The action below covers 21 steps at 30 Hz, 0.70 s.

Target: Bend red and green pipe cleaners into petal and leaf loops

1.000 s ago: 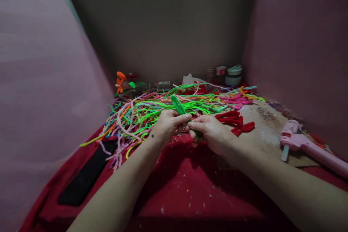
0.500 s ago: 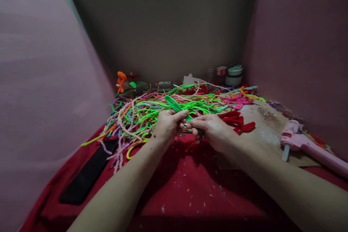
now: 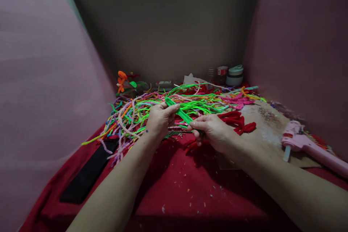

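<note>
Between both hands stretches a folded green pipe cleaner point(image 3: 181, 112), slanting from upper left to lower right. My left hand point(image 3: 160, 120) pinches its upper tip with thumb and fingers. My right hand point(image 3: 212, 130) is closed around its lower end. Behind the hands lies a big tangle of pipe cleaners point(image 3: 152, 107) in green, pink, orange and purple. Red pipe cleaner shapes point(image 3: 239, 122) lie just right of my right hand, and more red pieces point(image 3: 191, 146) sit under it.
A pink glue gun point(image 3: 307, 144) rests on a brown board point(image 3: 266, 130) at the right. A black flat strip point(image 3: 87, 174) lies on the red cloth point(image 3: 190, 195) at the left. Jars point(image 3: 233, 75) and an orange pipe-cleaner flower point(image 3: 121, 81) stand against the back wall.
My left hand slid up and left along the green pipe cleaner to its tip, and the piece tilted down from near upright to a slant. The right hand stayed put.
</note>
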Each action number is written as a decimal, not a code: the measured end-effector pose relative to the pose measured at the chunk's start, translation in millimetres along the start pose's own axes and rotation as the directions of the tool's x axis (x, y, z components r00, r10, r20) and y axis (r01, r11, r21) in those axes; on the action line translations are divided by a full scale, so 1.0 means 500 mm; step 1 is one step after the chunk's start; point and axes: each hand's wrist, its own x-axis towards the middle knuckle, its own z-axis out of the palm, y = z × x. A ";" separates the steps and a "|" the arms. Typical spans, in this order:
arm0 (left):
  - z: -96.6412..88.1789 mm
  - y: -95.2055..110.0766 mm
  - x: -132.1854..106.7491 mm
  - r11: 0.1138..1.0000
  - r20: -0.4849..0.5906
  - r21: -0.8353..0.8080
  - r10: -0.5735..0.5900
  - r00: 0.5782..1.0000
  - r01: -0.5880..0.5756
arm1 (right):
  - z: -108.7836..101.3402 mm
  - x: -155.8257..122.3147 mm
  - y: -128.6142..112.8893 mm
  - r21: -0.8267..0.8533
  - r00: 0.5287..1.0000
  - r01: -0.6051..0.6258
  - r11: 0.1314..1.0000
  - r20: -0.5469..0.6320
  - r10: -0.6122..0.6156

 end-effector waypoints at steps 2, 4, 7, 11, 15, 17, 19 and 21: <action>-0.004 0.004 0.001 0.999 -0.007 0.046 0.008 1.000 -0.008 | 0.001 -0.001 0.000 -0.019 1.000 0.013 1.000 0.001 -0.013; -0.006 0.005 0.003 0.995 -0.028 0.100 0.032 0.999 -0.029 | 0.002 -0.002 0.000 -0.034 0.999 0.034 0.999 0.011 -0.033; -0.004 0.001 0.005 0.983 -0.092 0.169 0.091 0.992 -0.075 | 0.004 -0.003 0.000 -0.043 0.999 0.041 0.998 0.031 -0.040; -0.005 -0.006 0.009 0.982 -0.082 0.178 0.074 0.994 -0.059 | 0.000 0.001 0.001 -0.046 0.999 0.041 0.998 0.023 -0.040; -0.018 0.005 0.010 0.882 -0.069 0.438 0.224 0.972 -0.172 | -0.010 0.009 0.002 -0.036 1.000 0.019 0.999 0.008 -0.019; -0.021 0.019 0.004 0.673 -0.037 0.650 0.492 0.870 -0.353 | -0.015 0.012 0.001 -0.027 1.000 0.011 1.000 -0.001 -0.011; -0.019 0.031 -0.005 0.356 0.174 0.780 0.666 0.725 -0.515 | -0.018 0.014 0.000 -0.027 1.000 -0.002 1.000 -0.012 0.001; -0.012 0.035 -0.012 0.114 0.510 0.726 0.574 0.641 -0.679 | -0.019 0.015 -0.001 -0.052 1.000 -0.013 0.999 -0.015 0.012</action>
